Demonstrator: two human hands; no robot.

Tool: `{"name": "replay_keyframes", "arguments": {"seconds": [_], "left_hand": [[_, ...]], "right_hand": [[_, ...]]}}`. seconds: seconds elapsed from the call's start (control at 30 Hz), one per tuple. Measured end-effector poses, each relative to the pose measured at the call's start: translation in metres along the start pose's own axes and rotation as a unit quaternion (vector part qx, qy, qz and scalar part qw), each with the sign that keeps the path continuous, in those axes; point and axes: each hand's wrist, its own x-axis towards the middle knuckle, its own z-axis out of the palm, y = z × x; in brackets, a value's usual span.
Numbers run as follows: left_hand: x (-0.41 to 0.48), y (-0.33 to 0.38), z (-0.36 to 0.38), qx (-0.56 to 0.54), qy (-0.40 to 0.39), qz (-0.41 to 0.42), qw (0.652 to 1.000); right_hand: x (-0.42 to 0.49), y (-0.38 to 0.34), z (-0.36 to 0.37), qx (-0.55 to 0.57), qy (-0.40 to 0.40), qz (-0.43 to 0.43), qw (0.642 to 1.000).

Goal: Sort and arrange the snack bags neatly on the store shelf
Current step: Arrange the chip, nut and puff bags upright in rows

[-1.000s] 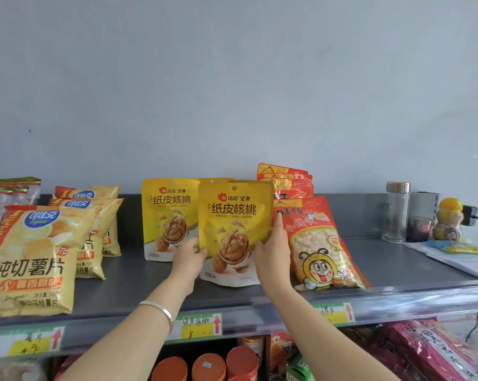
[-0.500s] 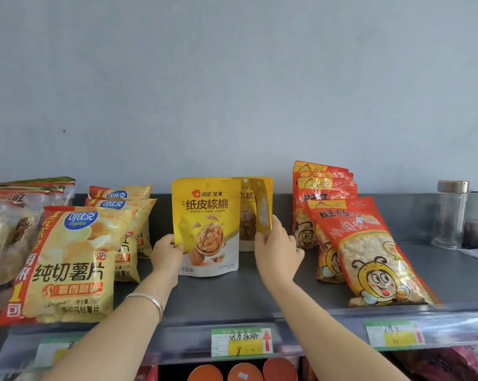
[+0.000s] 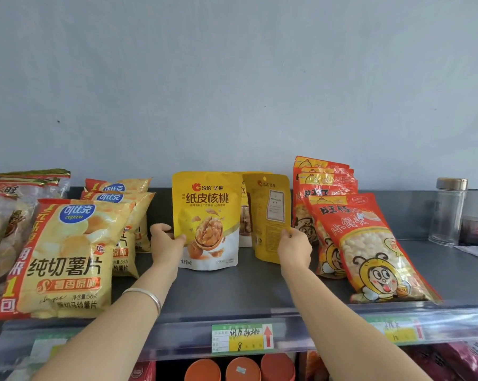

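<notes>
As left grip (image 3: 167,243) holds, yellow walnut bag (image 3: 207,215) upright.

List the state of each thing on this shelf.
Front walnut bag: upright, face out, held by left grip.
Second walnut bag: back out, pinched by right grip.
Chip bags: leaning back, overlapped.
Red bags: leaning back, in a row.
Jar: upright, lidded.
</notes>
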Motion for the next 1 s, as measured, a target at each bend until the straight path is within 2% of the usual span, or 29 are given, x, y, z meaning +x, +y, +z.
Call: {"name": "replay_keyframes", "arguments": {"seconds": [0.17,0.37,0.53,0.7,0.9,1.0], "left_hand": [[-0.013,0.009,-0.003,0.071,0.059,0.051,0.994],[-0.039,0.018,0.002,0.087,0.050,0.067,0.993],[-0.064,0.021,0.004,0.034,-0.023,0.086,0.995],[-0.078,0.018,-0.014,0.048,-0.060,0.093,0.993],[-0.057,0.008,-0.040,0.072,-0.038,0.045,0.996],[-0.055,0.006,-0.039,0.065,0.005,0.061,0.996]], "right_hand": [[-0.006,0.000,-0.012,0.092,0.034,0.020,0.995],[-0.017,-0.003,-0.034,0.117,0.051,0.008,0.992],[-0.040,-0.009,-0.024,0.132,-0.063,-0.019,0.989],[-0.064,-0.019,0.016,0.152,-0.198,-0.006,0.968],[-0.068,-0.025,0.054,0.154,-0.296,0.009,0.943],[-0.062,-0.023,0.051,0.153,-0.290,0.011,0.945]]}}
